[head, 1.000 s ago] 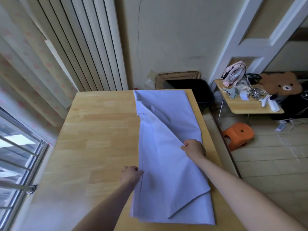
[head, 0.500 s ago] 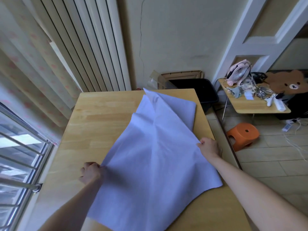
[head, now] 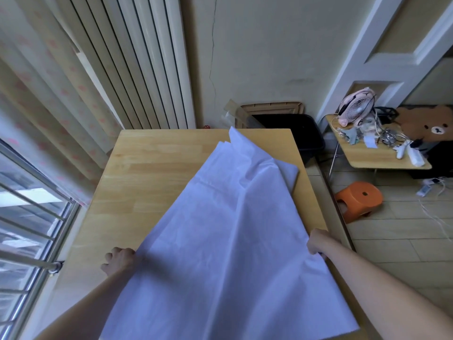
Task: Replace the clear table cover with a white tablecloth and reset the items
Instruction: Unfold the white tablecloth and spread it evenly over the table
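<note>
Cloth fills the near half of our view. A thin white tablecloth (head: 220,241), partly unfolded and creased, lies across the right and near part of the light wooden rectangular table (head: 152,173). Its far tip rises in a peak near the table's far edge, and it leaves the table's left side uncovered.

We hold it by two sides. Our left hand (head: 119,261) has its fingers curled round the cloth's left edge, and our right hand (head: 317,244) grips the right edge at the table's right rim.

To the right stands a small wooden side table (head: 382,163) carrying a pink desk fan (head: 355,106), with an orange plastic stool (head: 360,197) on the floor nearby. A black bin (head: 304,128) sits just behind the table's far right corner.
</note>
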